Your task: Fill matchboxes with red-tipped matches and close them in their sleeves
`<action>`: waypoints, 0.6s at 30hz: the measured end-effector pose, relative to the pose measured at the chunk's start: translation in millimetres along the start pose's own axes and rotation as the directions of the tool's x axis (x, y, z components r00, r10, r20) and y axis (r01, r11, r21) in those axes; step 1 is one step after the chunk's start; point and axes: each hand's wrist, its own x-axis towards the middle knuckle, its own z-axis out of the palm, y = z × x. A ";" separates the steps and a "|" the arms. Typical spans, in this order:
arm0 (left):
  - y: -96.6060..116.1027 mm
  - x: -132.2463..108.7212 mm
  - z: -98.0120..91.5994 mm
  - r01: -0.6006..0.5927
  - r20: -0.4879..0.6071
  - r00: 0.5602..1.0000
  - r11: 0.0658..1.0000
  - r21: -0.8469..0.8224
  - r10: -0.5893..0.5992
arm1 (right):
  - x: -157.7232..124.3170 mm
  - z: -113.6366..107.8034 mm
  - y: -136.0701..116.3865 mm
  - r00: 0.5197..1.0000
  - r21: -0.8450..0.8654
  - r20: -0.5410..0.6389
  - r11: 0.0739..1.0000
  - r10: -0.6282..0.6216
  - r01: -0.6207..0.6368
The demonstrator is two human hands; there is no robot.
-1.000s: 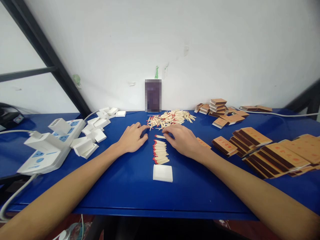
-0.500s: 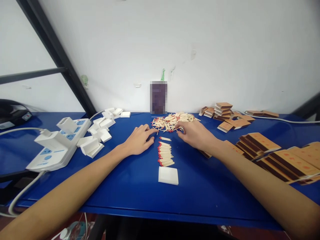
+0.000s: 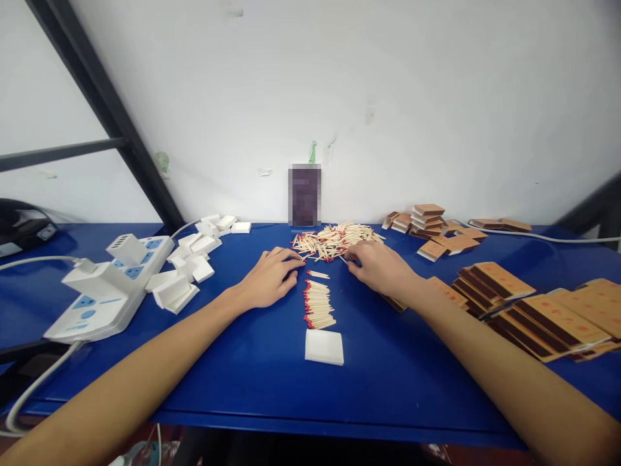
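My left hand [image 3: 273, 278] rests on the blue table with its fingers apart, the index fingertip at the left front edge of a loose pile of red-headed matches [image 3: 334, 241]. On the pile's right side my right hand [image 3: 381, 266] has its fingers curled, thumb and index closed on what looks like a single match [image 3: 344, 259]. Between the hands, a small group of matches [image 3: 318, 275] lies sideways, heads left. Nearer me is a longer row of matches [image 3: 318, 304], also heads left, and below it a white matchbox tray [image 3: 324, 347].
White matchbox trays [image 3: 194, 249] lie scattered at the left, beside a power strip [image 3: 111, 291] with plugs and cables. Brown matchbox sleeves [image 3: 429, 220] are heaped at the back right, with bundled matchboxes [image 3: 538, 310] nearer. A blurred dark rectangle [image 3: 305, 195] stands against the wall.
The view has tilted slightly, so everything sits a little lower. My right fingers have drawn in slightly at the pile's edge. The left hand has hardly moved.
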 end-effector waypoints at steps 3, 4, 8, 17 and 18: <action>0.6 0.0 -0.6 0.015 -0.011 1.000 1.000 -0.014 -0.015 | -0.9 0.6 1.1 0.999 0.004 -0.003 0.999 -0.054 0.054; 0.7 0.0 -0.8 0.015 -0.018 1.000 1.000 -0.019 -0.015 | -1.4 0.5 0.3 0.997 0.002 -0.009 0.997 -0.073 0.073; 1.3 0.6 -1.6 -0.008 -0.038 0.999 0.999 -0.048 0.006 | -5.5 -0.5 -7.1 0.988 0.053 -0.031 0.987 -0.151 0.153; 0.4 3.2 -4.2 -0.081 -0.090 0.994 0.985 -0.150 0.068 | -7.0 6.2 -7.8 0.980 -0.027 -0.072 0.983 -0.183 0.181; -0.6 4.6 -4.1 -0.048 -0.111 0.993 0.985 -0.164 0.030 | -6.4 5.9 -7.4 0.981 -0.034 -0.061 0.983 -0.184 0.183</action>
